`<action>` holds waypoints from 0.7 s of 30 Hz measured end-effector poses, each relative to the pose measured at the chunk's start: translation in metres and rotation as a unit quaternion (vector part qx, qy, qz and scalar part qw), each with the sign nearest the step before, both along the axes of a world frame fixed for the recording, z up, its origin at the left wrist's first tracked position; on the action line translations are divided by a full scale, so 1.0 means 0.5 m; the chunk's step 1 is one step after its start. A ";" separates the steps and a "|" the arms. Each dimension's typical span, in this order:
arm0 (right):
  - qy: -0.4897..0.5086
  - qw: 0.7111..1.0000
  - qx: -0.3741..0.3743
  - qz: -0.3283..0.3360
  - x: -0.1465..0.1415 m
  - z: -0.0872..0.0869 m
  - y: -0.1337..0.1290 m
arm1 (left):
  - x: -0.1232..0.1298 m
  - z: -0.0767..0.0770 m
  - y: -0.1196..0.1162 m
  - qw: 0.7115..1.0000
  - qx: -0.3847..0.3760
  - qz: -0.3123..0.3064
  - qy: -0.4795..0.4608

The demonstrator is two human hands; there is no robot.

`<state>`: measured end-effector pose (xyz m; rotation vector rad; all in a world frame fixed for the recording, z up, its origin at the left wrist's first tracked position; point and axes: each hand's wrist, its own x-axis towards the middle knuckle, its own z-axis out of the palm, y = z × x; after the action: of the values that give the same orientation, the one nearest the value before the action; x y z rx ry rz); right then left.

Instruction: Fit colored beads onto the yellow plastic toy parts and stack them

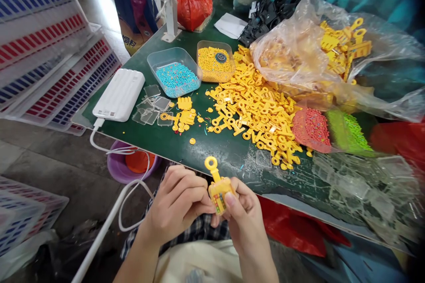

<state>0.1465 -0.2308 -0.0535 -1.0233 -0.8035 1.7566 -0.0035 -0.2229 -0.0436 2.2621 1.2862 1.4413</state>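
In front of my lap, my right hand (247,214) grips a small yellow plastic case (224,185) with a ring on a stem at its top. Rows of coloured beads show in the case's window, and my right thumb lies over part of its front. My left hand (177,201) is closed in a pinch at the case's lower left edge. Whatever may be between its fingertips is hidden. Beyond the hands, a large heap of loose yellow plastic parts (259,106) covers the middle of the green table (172,148).
Clear tubs hold blue beads (177,78) and yellow beads (212,63). Pink beads (314,128) and green beads (353,130) lie right. Clear plastic covers (375,185) pile near the front edge. A white power bank (119,95) trails its cable (121,152) off the table, above a purple bowl (116,168).
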 end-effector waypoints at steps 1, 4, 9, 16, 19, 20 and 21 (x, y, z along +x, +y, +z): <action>0.005 1.000 0.001 -0.004 -0.002 -0.003 -0.001 | 0.000 0.001 0.000 1.000 0.000 0.001 0.003; 0.015 1.000 -0.003 -0.010 -0.009 -0.004 -0.001 | 0.001 0.004 -0.004 1.000 -0.002 0.004 0.014; 0.009 0.998 -0.017 -0.061 -0.004 0.010 0.016 | 0.002 0.004 -0.013 0.999 -0.007 0.002 0.031; -0.051 0.992 0.041 -0.104 0.004 0.022 0.029 | -0.006 -0.007 -0.004 0.999 -0.003 0.031 -0.034; -0.055 0.994 0.025 -0.091 -0.005 0.025 0.017 | -0.002 -0.007 0.001 0.996 -0.003 0.044 -0.079; -0.058 0.994 0.014 -0.090 -0.007 0.026 0.014 | 0.000 -0.008 0.001 0.995 -0.008 0.040 -0.090; -0.059 0.995 0.009 -0.084 -0.009 0.027 0.012 | 0.001 -0.009 0.001 0.994 -0.014 0.036 -0.098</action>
<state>0.1418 -0.2246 -0.0400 -1.1565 -0.7816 1.5548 -0.0028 -0.2223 -0.0481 2.0171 1.3285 1.6112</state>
